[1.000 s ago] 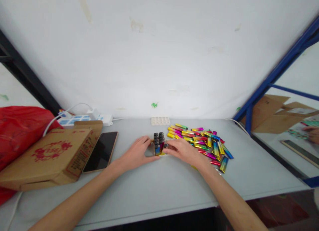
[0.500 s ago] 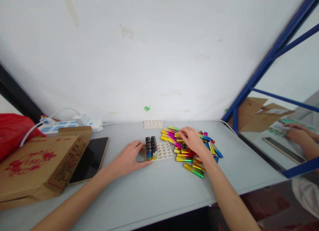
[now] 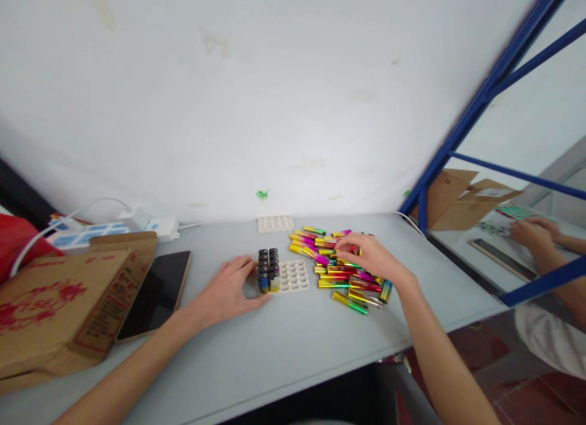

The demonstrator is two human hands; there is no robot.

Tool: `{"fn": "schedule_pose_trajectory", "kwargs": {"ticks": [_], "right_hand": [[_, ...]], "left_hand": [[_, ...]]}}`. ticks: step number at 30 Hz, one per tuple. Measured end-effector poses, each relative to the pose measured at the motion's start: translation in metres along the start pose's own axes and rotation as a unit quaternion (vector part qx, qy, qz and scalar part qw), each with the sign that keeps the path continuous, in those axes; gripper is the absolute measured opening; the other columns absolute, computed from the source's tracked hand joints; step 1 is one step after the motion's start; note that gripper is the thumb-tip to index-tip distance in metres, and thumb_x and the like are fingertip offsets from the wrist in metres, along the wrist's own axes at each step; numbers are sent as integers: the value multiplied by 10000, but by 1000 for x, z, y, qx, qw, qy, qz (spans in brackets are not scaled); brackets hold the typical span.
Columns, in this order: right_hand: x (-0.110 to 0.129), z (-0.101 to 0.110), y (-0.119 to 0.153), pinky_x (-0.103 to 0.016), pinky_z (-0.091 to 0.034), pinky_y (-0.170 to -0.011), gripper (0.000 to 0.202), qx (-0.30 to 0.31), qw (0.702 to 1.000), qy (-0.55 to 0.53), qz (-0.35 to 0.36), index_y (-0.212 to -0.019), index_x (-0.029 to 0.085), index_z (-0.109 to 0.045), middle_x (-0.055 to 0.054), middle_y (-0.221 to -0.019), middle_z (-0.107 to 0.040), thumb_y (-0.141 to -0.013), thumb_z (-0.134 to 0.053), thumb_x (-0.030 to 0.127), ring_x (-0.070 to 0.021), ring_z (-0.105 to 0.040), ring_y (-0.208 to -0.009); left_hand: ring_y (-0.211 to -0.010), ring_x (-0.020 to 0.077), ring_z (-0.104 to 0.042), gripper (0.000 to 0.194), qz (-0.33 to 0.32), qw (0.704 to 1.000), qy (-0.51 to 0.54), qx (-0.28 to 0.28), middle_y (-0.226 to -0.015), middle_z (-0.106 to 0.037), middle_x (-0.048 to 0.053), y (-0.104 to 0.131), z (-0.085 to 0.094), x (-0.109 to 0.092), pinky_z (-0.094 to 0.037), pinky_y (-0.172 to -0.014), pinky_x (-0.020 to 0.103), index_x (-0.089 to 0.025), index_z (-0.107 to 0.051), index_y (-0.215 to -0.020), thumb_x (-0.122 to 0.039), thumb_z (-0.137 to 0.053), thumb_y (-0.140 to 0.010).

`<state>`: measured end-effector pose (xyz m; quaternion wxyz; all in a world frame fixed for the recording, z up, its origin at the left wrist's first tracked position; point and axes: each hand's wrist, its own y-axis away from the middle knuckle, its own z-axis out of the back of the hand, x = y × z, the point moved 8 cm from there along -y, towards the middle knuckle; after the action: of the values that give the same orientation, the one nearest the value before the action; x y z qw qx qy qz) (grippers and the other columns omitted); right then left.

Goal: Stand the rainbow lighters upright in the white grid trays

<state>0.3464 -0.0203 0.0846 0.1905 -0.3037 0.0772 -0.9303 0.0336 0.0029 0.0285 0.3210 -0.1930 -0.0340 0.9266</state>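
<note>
The hands are apart. The left hand (image 3: pixel 231 284), thumb and fingers spread, is beside the black-topped tubes (image 3: pixel 268 269) standing in a pale tray (image 3: pixel 293 275). The right hand (image 3: pixel 368 254) dips into a pile of shiny tubes (image 3: pixel 334 284) on the tabletop to the right—whether it grips one, I cannot tell. They look light, stiff, probably slippery—best pinched around the middle.

I get bright, even light on the white wall (image 3: pixel 293 107), glints off the shiny pieces (image 3: pixel 334 284), and stretched, softened edges.
</note>
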Motion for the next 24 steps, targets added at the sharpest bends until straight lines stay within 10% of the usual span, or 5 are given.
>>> {"fn": "schedule_pose_trajectory", "kwargs": {"ticks": [11, 24], "right_hand": [[-22, 13, 79, -422, -586, -975, 126, 6, 994, 103, -31, -1094, 240, -764, -79, -1109, -766, -1038, -685, 322, -273, -729, -1053], [-26, -15, 37, -484, -553, -1036, 77, -5, 995, 99, 30, -1027, 228, -720, -103, -1189, -734, -964, -763, 213, -292, -676, -1163]], "left_hand": [[-952, 327, -661, 591, 32, 999, 36, 8, -1029, -690, 95, -9, -4, 11, -538, -869, 454, -233, -651, -912, -776, -776, -715], [-950, 328, -662, 540, 13, 999, 48, -3, -1040, -700, 94, -7, -2, 8, -564, -866, 454, -231, -664, -972, -713, -777, -757]]}}
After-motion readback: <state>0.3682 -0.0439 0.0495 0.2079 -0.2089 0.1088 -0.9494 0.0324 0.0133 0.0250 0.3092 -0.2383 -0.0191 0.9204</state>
